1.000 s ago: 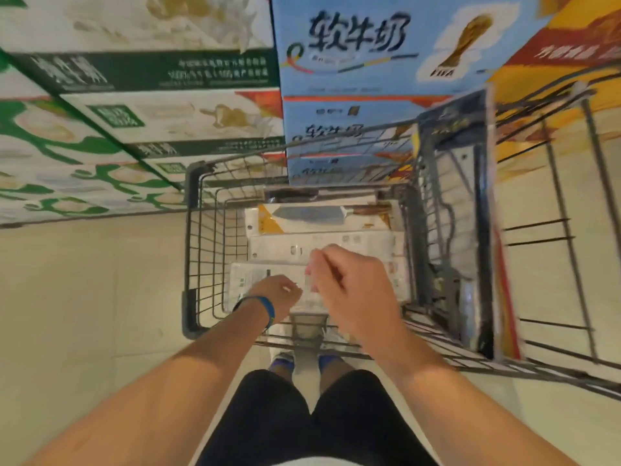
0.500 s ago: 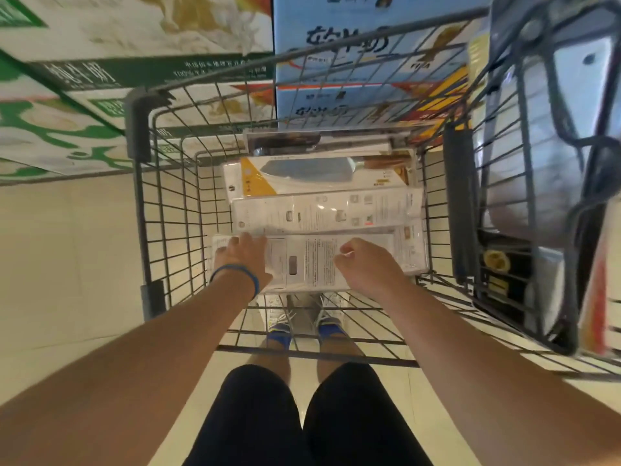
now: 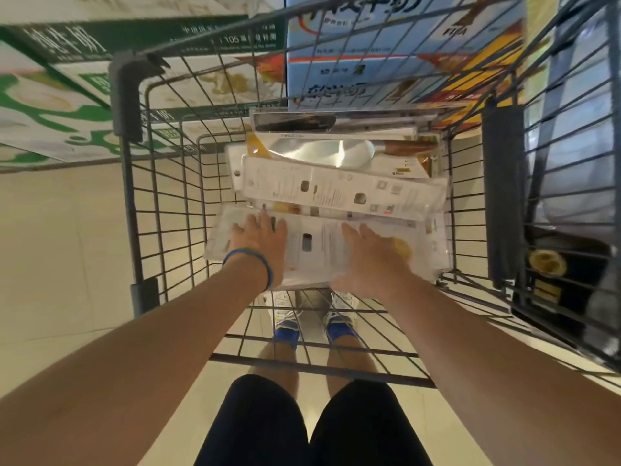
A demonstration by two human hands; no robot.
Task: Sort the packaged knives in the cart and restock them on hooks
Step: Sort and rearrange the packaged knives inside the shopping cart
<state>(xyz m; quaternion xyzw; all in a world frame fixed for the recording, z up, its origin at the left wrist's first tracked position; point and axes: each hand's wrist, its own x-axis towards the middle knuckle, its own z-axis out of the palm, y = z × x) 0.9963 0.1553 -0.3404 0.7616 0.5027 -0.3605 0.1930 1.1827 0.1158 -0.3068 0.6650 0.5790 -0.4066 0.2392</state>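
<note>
Fingers (image 3: 263, 220) of both hands straight, flat on nearest knife package (image 3: 312, 250) — long axis left-right across cart (image 3: 134, 203). Left hand (image 3: 257, 242) near its left end, right hand (image 3: 369, 257) mid-package, palms down. Further packages (image 3: 336, 190) just beyond fingers — same lie.

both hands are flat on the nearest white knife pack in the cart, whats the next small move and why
Probably grip the nearest white plastic knife pack by its ends and lift it out of the grey wire cart: the left hand and right hand only lie flat on it, gripping nothing.
</note>
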